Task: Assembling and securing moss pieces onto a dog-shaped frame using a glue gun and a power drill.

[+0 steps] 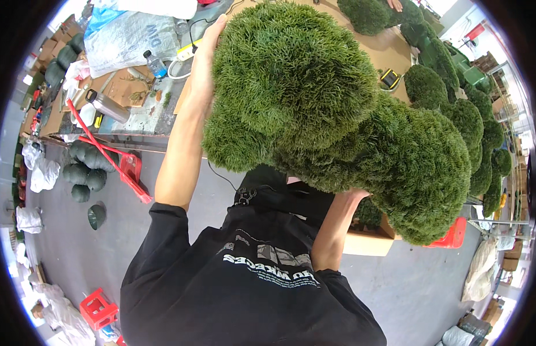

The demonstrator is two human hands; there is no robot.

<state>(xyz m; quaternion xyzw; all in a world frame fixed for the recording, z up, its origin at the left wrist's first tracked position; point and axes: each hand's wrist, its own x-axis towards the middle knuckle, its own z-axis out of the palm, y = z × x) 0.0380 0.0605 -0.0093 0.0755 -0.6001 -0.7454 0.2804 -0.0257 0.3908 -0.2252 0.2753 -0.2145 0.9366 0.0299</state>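
A large artificial topiary bush (296, 81), made of several rounded green clumps of fine plastic foliage, is held up in front of me across the worktable's edge. My left hand (211, 43) grips its upper left side, with the fingers mostly hidden behind the leaves. Lower down, my right hand (358, 195) holds the bush from beneath, where the foliage covers most of its fingers. The lobe to the right sticks out past my right forearm. Whatever stem joins the clumps is hidden.
On the worktable (389, 51) lie a yellow-black tape measure (389, 79), a metal flask (108, 106), a water bottle (155, 64) and a power strip (188, 52). Finished bushes (426, 86) line the right. Another person's hand (396, 4) shows beyond. Red stools (99, 308) stand on the floor.
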